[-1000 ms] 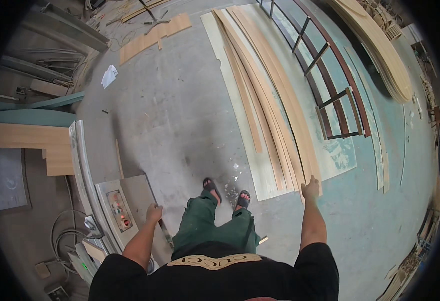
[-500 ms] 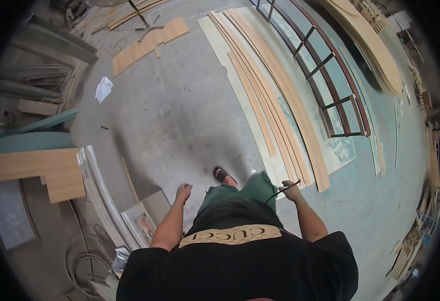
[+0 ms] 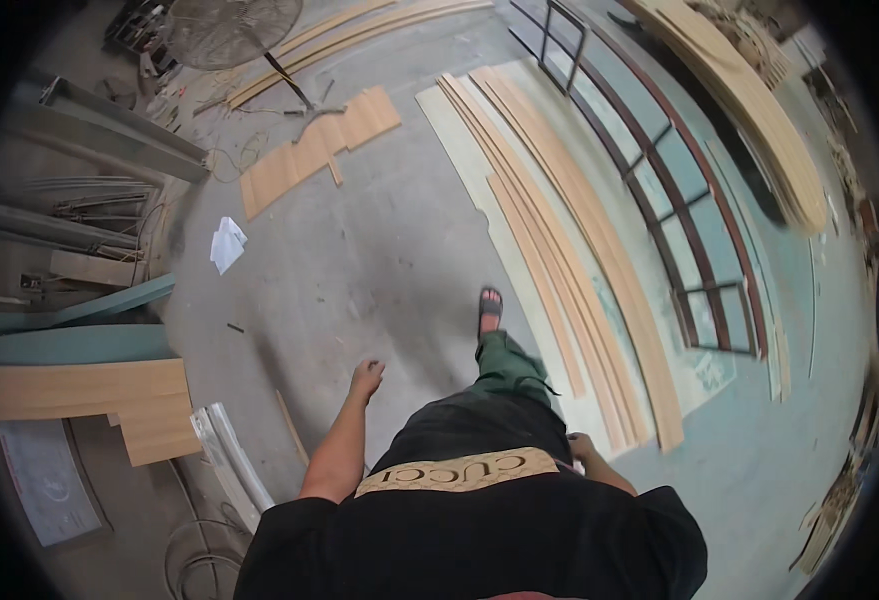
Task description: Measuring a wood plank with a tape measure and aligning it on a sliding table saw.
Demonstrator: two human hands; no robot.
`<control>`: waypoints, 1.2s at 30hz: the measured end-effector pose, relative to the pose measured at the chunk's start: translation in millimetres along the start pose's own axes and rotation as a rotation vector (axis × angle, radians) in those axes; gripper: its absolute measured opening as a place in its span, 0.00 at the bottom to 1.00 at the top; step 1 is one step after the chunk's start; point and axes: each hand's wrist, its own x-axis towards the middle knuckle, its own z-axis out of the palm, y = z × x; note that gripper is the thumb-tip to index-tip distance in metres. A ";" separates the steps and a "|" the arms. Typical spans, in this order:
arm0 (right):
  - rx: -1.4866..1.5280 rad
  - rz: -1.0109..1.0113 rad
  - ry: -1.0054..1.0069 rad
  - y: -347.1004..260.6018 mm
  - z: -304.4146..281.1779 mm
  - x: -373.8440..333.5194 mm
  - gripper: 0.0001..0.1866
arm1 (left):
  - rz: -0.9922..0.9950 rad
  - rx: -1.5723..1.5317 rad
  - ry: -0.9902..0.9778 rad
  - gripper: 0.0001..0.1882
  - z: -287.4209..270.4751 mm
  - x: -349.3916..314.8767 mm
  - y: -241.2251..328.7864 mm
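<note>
Several wooden strips (image 3: 549, 265), grey floor (image 3: 359, 280)

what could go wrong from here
The open-toed sandal is beside the pale sheet on the floor; the toes might catch its edge.
The wood strips lie on that sheet and could shift if stepped on.
The white paper on the floor might slide underfoot.

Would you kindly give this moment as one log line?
left hand: above floor, half-curled | right hand: beside black shirt, grip unclear | planks: on pale sheet
</note>
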 end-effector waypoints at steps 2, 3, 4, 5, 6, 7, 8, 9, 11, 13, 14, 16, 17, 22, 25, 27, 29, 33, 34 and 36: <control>-0.117 0.075 -0.052 -52.0 -34.3 56.4 0.25 | -0.240 -0.075 -0.078 0.22 -12.1 11.9 45.0; -0.161 -0.001 -0.039 -73.5 -63.8 96.4 0.25 | -0.283 -0.152 -0.087 0.22 -23.7 14.6 62.1; -0.413 -0.226 0.034 -109.6 -96.7 138.4 0.23 | -0.321 -0.229 -0.090 0.22 -31.1 23.5 79.3; -0.423 -0.343 0.049 -172.8 -126.8 174.0 0.22 | -0.321 -0.248 -0.047 0.22 -45.3 36.3 89.0; -0.386 -0.395 0.136 -229.9 -159.5 206.5 0.21 | -0.317 -0.277 -0.023 0.21 -56.1 53.9 100.8; -0.281 -0.416 0.260 -297.9 -183.0 231.7 0.21 | -0.311 -0.269 0.028 0.21 -68.1 67.9 110.2; -0.194 -0.453 0.394 -355.5 -214.7 255.0 0.22 | -0.312 -0.292 0.023 0.21 -70.0 84.7 124.5; -0.081 -0.499 0.434 -418.1 -245.9 273.0 0.22 | -0.310 -0.324 0.040 0.20 -74.2 103.3 138.0; 0.107 -0.577 0.412 -545.1 -288.6 288.8 0.21 | -0.337 -0.377 0.046 0.21 -82.7 141.0 160.7; 0.149 -0.652 0.401 -651.8 -314.2 293.8 0.21 | -0.337 -0.336 -0.001 0.21 -94.1 188.0 168.3; 0.156 -0.667 0.370 -700.8 -319.7 294.5 0.22 | -0.332 -0.280 -0.049 0.21 -101.1 213.6 168.4; 0.130 -0.771 0.362 -757.9 -323.5 304.2 0.22 | -0.332 -0.166 -0.075 0.18 -116.2 275.1 179.2; 0.116 -0.824 0.365 -770.2 -322.8 314.2 0.22 | -0.331 -0.039 -0.104 0.16 -126.9 313.3 191.7; -0.014 -0.481 0.292 -742.0 -288.0 333.4 0.20 | -0.379 -0.064 -0.170 0.21 -177.1 464.7 316.3; 0.122 -0.249 0.268 -716.1 -256.6 321.5 0.18 | -0.068 0.066 -0.112 0.23 -209.4 565.2 400.3; 0.078 -0.131 0.249 -709.0 -240.9 306.1 0.15 | 0.057 0.109 -0.104 0.24 -228.2 624.5 464.3; 0.079 0.060 0.163 -719.4 -223.0 292.3 0.14 | 0.154 0.133 -0.128 0.25 -243.1 690.5 543.4; 0.067 0.142 0.166 -736.5 -214.8 337.5 0.17 | 0.182 0.010 -0.193 0.25 -263.9 794.5 663.5; 0.048 0.080 0.136 -799.1 -218.5 364.3 0.17 | 0.188 0.041 -0.165 0.25 -279.0 816.1 685.0; -0.041 0.008 0.127 -878.4 -259.9 409.6 0.19 | 0.215 -0.017 -0.101 0.24 -281.7 861.6 729.3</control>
